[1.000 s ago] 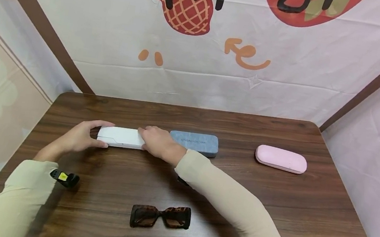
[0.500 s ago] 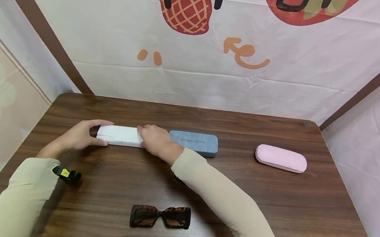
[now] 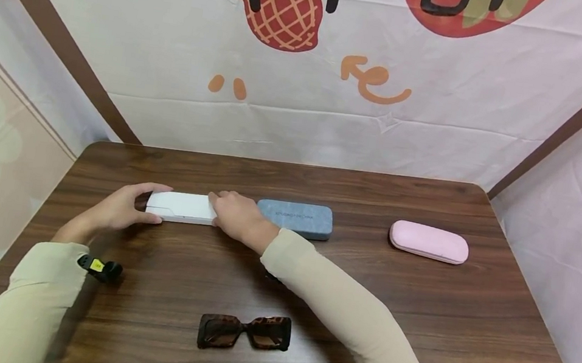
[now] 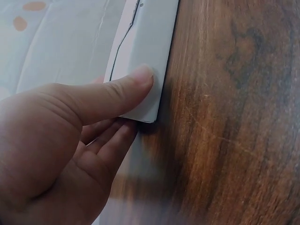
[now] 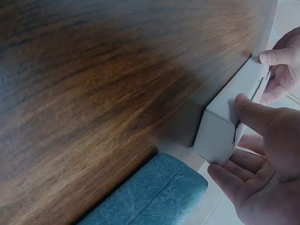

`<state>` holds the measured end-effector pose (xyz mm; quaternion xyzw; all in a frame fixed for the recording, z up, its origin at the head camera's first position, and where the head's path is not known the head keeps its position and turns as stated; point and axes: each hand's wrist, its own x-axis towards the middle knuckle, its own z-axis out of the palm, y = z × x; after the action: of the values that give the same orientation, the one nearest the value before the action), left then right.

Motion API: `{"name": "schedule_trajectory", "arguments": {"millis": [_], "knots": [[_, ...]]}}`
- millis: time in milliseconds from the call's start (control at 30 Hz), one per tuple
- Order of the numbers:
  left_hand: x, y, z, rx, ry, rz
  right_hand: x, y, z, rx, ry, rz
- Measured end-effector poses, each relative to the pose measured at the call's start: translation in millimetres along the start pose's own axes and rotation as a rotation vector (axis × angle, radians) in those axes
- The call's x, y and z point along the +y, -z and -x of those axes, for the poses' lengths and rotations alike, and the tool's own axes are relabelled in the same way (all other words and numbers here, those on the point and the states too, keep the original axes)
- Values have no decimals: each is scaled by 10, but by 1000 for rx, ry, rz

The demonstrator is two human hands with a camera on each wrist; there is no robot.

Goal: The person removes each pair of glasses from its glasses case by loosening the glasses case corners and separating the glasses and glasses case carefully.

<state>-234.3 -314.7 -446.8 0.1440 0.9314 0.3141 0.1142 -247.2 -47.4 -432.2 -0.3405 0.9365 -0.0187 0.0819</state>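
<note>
A long white glasses case [image 3: 185, 207] lies on the table's left half, its lid seam showing along the front side. My left hand [image 3: 119, 208] grips its left end, thumb on the near side and fingers round the far side. At the other end my right hand [image 3: 239, 216] holds the case, with the thumb on its near side in the right wrist view. Just right of that hand sits a blue glasses case [image 3: 297, 218], partly hidden behind it. Tortoiseshell sunglasses [image 3: 245, 332] lie folded nearer the front.
A pink glasses case [image 3: 429, 242] lies on the right part of the wooden table [image 3: 443, 324]. A printed cloth wall [image 3: 298, 127] stands right behind the table's back edge. The right sleeve [image 3: 336, 298] crosses above the table's middle.
Both hands keep their hold at the ends of the white glasses case. The whole scene shifts slightly in the head view; the other things stay in place.
</note>
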Motion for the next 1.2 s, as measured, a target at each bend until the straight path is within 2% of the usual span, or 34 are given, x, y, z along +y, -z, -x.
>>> {"name": "schedule_trajectory", "arguments": {"millis": [300,567,667,767,867,967,1100,1200], "knots": [[-15,23,23,6,-37,-14,-20,-24,-2,13,2,13],[24,61,28,25,-103,-17,-9,-23,1,22,-2,-14],[31,72,31,45,-99,-13,-5,-29,10,33,10,-9],[55,86,30,46,-70,23,20,-38,28,68,33,13],[116,109,36,38,-34,50,57,-21,52,101,50,62],[220,129,46,33,-5,29,82,18,82,105,45,98],[367,132,39,26,10,-15,102,41,124,81,20,109],[454,127,31,21,-7,-30,109,45,161,60,7,105]]}}
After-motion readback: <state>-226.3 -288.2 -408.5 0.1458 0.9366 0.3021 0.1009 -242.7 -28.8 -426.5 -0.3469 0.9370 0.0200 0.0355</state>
